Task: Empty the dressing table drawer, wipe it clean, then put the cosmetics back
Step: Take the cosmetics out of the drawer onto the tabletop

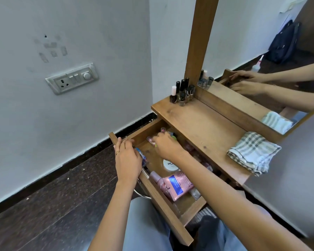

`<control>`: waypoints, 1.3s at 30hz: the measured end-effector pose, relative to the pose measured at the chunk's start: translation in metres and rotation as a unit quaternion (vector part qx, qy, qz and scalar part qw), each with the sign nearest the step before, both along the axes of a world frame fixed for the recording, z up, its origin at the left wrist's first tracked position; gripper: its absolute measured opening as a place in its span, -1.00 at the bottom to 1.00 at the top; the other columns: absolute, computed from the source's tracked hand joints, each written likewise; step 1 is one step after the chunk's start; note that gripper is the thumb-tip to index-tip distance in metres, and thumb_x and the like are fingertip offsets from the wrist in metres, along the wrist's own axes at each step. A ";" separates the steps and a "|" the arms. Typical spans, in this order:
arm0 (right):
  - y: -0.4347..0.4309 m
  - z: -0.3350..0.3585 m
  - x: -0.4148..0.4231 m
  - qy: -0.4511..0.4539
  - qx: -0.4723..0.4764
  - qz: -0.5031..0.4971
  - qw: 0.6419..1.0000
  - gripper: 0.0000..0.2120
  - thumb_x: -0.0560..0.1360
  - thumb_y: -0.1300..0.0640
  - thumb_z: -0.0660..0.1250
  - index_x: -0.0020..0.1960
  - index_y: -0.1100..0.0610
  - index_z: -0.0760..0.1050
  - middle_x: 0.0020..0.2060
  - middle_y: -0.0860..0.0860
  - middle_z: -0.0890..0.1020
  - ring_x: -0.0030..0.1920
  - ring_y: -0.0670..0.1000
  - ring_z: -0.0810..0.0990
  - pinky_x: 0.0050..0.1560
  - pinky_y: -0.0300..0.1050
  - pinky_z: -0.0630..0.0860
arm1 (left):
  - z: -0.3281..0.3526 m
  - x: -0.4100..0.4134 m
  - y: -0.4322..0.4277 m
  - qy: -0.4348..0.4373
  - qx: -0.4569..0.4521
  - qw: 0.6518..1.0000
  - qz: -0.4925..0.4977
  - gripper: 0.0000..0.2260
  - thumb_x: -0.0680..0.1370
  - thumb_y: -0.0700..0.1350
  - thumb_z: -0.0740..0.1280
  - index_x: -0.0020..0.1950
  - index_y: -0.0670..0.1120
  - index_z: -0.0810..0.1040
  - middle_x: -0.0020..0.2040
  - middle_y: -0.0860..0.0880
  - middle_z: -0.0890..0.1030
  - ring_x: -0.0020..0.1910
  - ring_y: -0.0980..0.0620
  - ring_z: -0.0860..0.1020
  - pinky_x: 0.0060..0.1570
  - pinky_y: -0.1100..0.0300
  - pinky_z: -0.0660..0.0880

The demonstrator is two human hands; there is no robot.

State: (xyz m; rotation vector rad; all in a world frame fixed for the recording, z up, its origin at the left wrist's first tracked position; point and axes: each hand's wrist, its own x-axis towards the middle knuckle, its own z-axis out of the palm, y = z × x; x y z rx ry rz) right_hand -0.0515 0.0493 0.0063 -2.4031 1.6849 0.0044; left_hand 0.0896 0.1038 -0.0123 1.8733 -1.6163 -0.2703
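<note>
Because the drawer hangs far out and your left hand hooks its fingers over the front rim, a hard tug could drop it, tube and jar included. Your right hand curls down over small cosmetics at the drawer's 11 o'clock end. They lie under the fingertips at the hand's 10 o'clock, but you cannot tell whether the fingers actually grip.

Illumination is bright, even and diffuse, casting only soft shadows inside the drawer beneath the surface overhang; wide-angle distortion curves straight lines of the wall toward the frame edges, and the right hand shows slight motion blur.
</note>
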 end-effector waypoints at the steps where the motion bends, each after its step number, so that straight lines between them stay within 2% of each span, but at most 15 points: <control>1: 0.003 -0.006 -0.002 0.012 0.006 0.000 1.000 -0.56 0.57 0.27 0.13 0.44 0.11 0.31 0.25 0.18 0.45 0.35 0.24 0.30 0.27 0.07 0.35 | 0.001 0.000 0.000 -0.001 0.000 1.000 0.000 -0.74 0.56 -0.27 0.22 0.25 -0.20 0.49 0.27 -0.13 0.52 0.47 -0.10 0.19 0.43 -0.06 0.23; 3: 0.009 -0.013 -0.007 -0.013 0.007 -0.012 1.000 -0.54 0.57 0.31 0.12 0.45 0.11 0.29 0.29 0.15 0.41 0.34 0.22 0.29 0.26 0.06 0.36 | 0.001 -0.001 0.000 -0.001 -0.002 1.000 0.000 -0.74 0.56 -0.27 0.22 0.24 -0.20 0.50 0.27 -0.13 0.51 0.47 -0.10 0.19 0.43 -0.06 0.23; 5: 0.013 -0.017 -0.011 -0.058 -0.004 -0.026 0.998 -0.61 0.57 0.28 0.16 0.38 0.13 0.38 0.26 0.14 0.43 0.31 0.19 0.33 0.22 0.06 0.42 | 0.001 -0.001 0.000 0.000 -0.001 1.000 0.001 -0.75 0.56 -0.28 0.22 0.23 -0.20 0.50 0.26 -0.14 0.52 0.47 -0.10 0.20 0.42 -0.07 0.24; 7: 0.011 -0.016 -0.016 -0.116 -0.021 -0.053 0.992 -0.70 0.56 0.22 0.21 0.28 0.19 0.46 0.20 0.15 0.48 0.23 0.16 0.43 0.14 0.01 0.47 | 0.000 -0.001 -0.001 -0.001 0.000 1.000 0.005 -0.76 0.56 -0.28 0.22 0.21 -0.20 0.51 0.26 -0.14 0.52 0.46 -0.10 0.21 0.42 -0.09 0.25; 10: 0.001 -0.010 -0.019 -0.165 -0.075 -0.106 0.978 -0.76 0.55 0.18 0.25 0.21 0.18 0.46 0.13 0.12 0.51 0.08 0.13 0.56 0.02 -0.05 0.50 | 0.000 -0.002 -0.002 0.000 0.006 1.000 0.012 -0.75 0.56 -0.27 0.22 0.22 -0.19 0.51 0.27 -0.13 0.52 0.47 -0.09 0.21 0.42 -0.09 0.24; 13: -0.008 -0.003 -0.015 -0.151 -0.081 -0.119 0.978 -0.76 0.56 0.18 0.28 0.21 0.18 0.44 0.10 0.11 0.53 0.04 0.13 0.58 -0.07 -0.08 0.49 | -0.001 -0.001 -0.002 0.000 0.007 1.000 0.012 -0.75 0.56 -0.27 0.21 0.22 -0.19 0.51 0.27 -0.13 0.52 0.47 -0.09 0.20 0.43 -0.09 0.23; 18: -0.016 -0.006 -0.006 -0.095 -0.059 -0.120 0.987 -0.79 0.54 0.19 0.30 0.15 0.23 0.45 0.06 0.17 0.57 0.05 0.21 0.60 -0.08 0.01 0.52 | -0.001 -0.002 -0.002 0.003 0.013 1.000 0.012 -0.75 0.56 -0.27 0.20 0.22 -0.18 0.51 0.28 -0.12 0.51 0.48 -0.08 0.19 0.44 -0.10 0.21; 22: -0.016 -0.005 -0.003 -0.077 -0.086 -0.107 0.988 -0.84 0.54 0.23 0.28 0.10 0.23 0.46 0.02 0.16 0.59 0.02 0.18 0.62 -0.15 -0.07 0.50 | 0.000 -0.002 -0.002 0.001 0.012 1.000 0.012 -0.74 0.56 -0.26 0.20 0.24 -0.19 0.50 0.29 -0.12 0.50 0.48 -0.08 0.18 0.45 -0.07 0.19; 25: -0.011 0.006 -0.005 -0.135 -0.116 -0.086 0.980 -0.84 0.55 0.19 0.26 0.10 0.21 0.50 -0.04 0.13 0.61 -0.06 0.12 0.62 -0.15 -0.07 0.53 | -0.001 -0.001 -0.002 -0.002 0.005 1.000 0.010 -0.74 0.56 -0.27 0.20 0.23 -0.19 0.51 0.29 -0.13 0.51 0.48 -0.09 0.18 0.46 -0.07 0.17; 30: -0.021 0.075 -0.026 -0.290 -0.112 -0.109 0.944 -0.89 0.47 0.12 0.39 -0.07 0.16 0.62 -0.29 0.04 0.66 -0.30 -0.01 0.62 -0.27 -0.11 0.57 | -0.004 0.000 -0.003 -0.011 -0.007 1.000 0.008 -0.76 0.55 -0.30 0.21 0.19 -0.21 0.52 0.25 -0.16 0.53 0.47 -0.14 0.21 0.48 -0.02 0.11; 33: -0.052 0.119 -0.039 -0.257 -0.117 -0.107 0.953 -0.86 0.43 0.08 0.46 -0.07 0.13 0.64 -0.26 -0.02 0.64 -0.27 -0.08 0.59 -0.22 -0.17 0.57 | -0.003 -0.001 -0.003 -0.011 -0.011 1.000 0.012 -0.76 0.55 -0.30 0.22 0.19 -0.21 0.53 0.24 -0.16 0.54 0.46 -0.15 0.22 0.49 0.01 0.08; 39: -0.111 0.141 -0.047 -0.092 -0.133 -0.112 0.981 -0.80 0.42 0.04 0.45 -0.07 0.17 0.62 -0.11 0.08 0.65 -0.15 0.08 0.63 -0.15 -0.05 0.59 | -0.006 0.001 -0.004 -0.024 -0.027 0.999 0.000 -0.77 0.51 -0.33 0.24 0.14 -0.23 0.55 0.20 -0.17 0.56 0.44 -0.16 0.26 0.48 0.08 0.03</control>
